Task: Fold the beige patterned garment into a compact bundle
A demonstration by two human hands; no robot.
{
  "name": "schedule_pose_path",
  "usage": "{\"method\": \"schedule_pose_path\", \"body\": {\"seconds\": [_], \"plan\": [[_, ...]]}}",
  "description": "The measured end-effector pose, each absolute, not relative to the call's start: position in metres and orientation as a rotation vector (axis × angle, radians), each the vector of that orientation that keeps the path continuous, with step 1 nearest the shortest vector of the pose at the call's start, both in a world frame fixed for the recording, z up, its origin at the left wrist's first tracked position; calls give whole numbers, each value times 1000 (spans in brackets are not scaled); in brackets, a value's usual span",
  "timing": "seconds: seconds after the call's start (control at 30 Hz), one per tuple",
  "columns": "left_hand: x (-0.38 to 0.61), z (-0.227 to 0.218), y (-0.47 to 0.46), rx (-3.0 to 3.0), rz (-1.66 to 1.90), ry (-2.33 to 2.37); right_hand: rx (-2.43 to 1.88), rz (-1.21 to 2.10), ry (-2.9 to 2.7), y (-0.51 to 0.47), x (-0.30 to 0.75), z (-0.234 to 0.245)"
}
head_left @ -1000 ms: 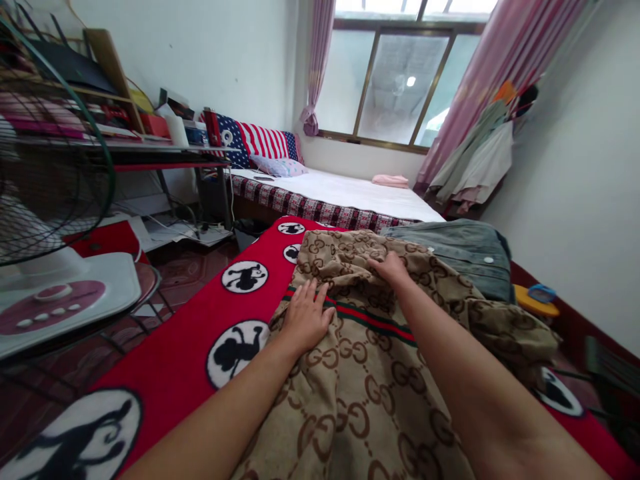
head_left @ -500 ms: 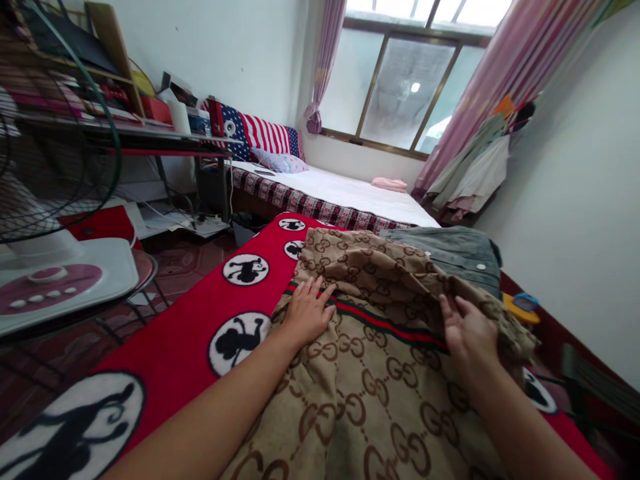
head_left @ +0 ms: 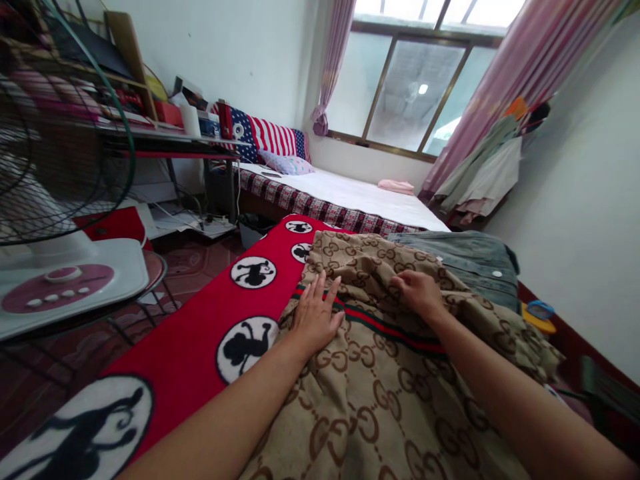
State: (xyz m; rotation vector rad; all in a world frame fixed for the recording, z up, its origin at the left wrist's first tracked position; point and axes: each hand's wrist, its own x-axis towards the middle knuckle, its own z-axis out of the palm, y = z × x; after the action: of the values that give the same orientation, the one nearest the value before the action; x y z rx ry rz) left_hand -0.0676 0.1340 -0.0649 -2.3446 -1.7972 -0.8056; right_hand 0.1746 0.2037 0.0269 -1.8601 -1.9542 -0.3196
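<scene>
A tan garment [head_left: 370, 407] with a brown letter pattern and a green-red-green stripe lies spread and wrinkled before me. My left hand [head_left: 315, 320] rests flat on it at the stripe's left end, fingers spread. Farther right and above the stripe, my right hand [head_left: 420, 293] has its fingers curled closed on a raised fold of the cloth. Its fingertips are partly hidden. Beneath the garment is a red blanket [head_left: 200, 333] with monkey figures in white circles. Folded grey-blue denim [head_left: 465, 257] lies just beyond the garment's upper right side.
At left a fan [head_left: 60, 267] stands on a round stool, near a cluttered desk [head_left: 175, 143]. A bed [head_left: 340, 190] with a white sheet stands under the window. Clothes [head_left: 485, 173] hang at right. A yellow-and-blue item [head_left: 539, 313] lies beyond the blanket's right edge.
My right hand has moved left across the garment and its fingers have curled closed. My left hand stays flat at the stripe. The view has shifted slightly.
</scene>
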Motion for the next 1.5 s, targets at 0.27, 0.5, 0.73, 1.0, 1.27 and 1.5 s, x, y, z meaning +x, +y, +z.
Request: {"method": "schedule_pose_path", "body": {"seconds": [0.27,0.5,0.73,1.0,1.27,1.5], "plan": [[-65,-65,136,-2542,-698,-1747,-2467,-350,-2016,252,189,32],[-65,-63,136,-2601,-713,-1725,-1851,-61,-1919,299,94,27],[-68,-58,131,-2569,-875,-1646,-1716,61,-1811,306,57,-3],[-59,-44,120,-2266,-999,-1676,-1571,-262,-1401,298,70,3],[-54,-63,127,-2541,-678,-1783,-2118,-205,-1864,320,57,-27],[-54,-62,125,-2553,-646,-1783,-1746,-329,-2197,328,43,-12]]}}
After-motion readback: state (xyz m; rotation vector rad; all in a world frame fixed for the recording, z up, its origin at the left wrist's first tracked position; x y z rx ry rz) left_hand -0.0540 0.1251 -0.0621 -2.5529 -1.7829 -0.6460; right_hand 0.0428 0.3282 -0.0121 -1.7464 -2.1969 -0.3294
